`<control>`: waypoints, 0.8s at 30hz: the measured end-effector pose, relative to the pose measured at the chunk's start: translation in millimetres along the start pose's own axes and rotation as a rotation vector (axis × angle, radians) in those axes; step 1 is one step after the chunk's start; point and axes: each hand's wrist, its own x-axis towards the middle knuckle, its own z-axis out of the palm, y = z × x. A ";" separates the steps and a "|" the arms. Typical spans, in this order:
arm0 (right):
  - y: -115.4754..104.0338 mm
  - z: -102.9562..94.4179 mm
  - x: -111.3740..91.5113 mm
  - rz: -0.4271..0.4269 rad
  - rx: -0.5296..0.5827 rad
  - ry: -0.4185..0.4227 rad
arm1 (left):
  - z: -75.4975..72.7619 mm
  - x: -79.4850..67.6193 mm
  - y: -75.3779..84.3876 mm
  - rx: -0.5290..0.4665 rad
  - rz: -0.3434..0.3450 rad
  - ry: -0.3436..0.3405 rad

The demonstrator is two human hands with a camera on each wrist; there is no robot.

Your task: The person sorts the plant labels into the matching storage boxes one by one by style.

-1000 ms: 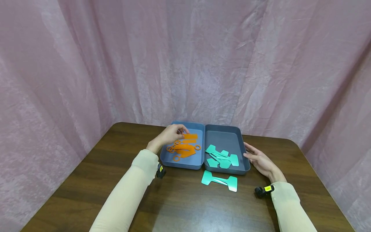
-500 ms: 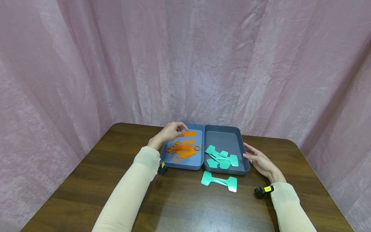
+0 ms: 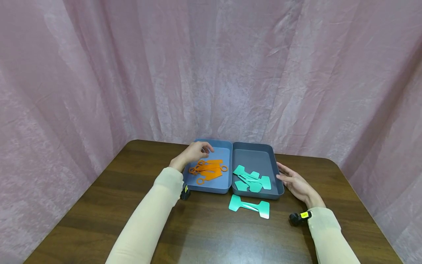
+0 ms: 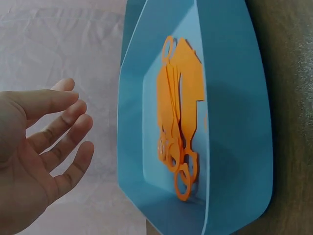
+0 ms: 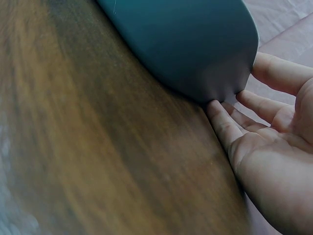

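My left hand (image 3: pixel 192 152) hovers above the left, blue-grey tray (image 3: pixel 220 146), fingers loosely bent and nothing between them. In the left wrist view that hand (image 4: pixel 44 137) is apart from the tray wall (image 4: pixel 234 122). Orange flat tags with ring ends (image 3: pixel 211 174) lie overlapping in that tray; they fill its middle in the left wrist view as an orange pile (image 4: pixel 190 93). My right hand (image 3: pixel 298 183) touches the outer right wall of the dark grey tray (image 3: pixel 254 150) with its fingertips. Several green T-shaped plant labels (image 3: pixel 255 186) lie inside this tray.
Two overlapping green T-shaped labels (image 3: pixel 263 209) lie on the brown wooden table (image 3: pixel 204 227) in front of the dark tray. The trays stand side by side, touching or nearly so. A pink curtain (image 3: pixel 211 73) hangs behind the table.
My left hand has let go of the orange tag it was holding and dipped slightly. No tag shows at its fingertips now. My right hand stays at the dark tray.
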 end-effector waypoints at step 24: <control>1.6 -0.6 0.7 -0.013 -0.014 -0.005 | 34.4 -24.5 25.5 -0.072 0.180 -0.047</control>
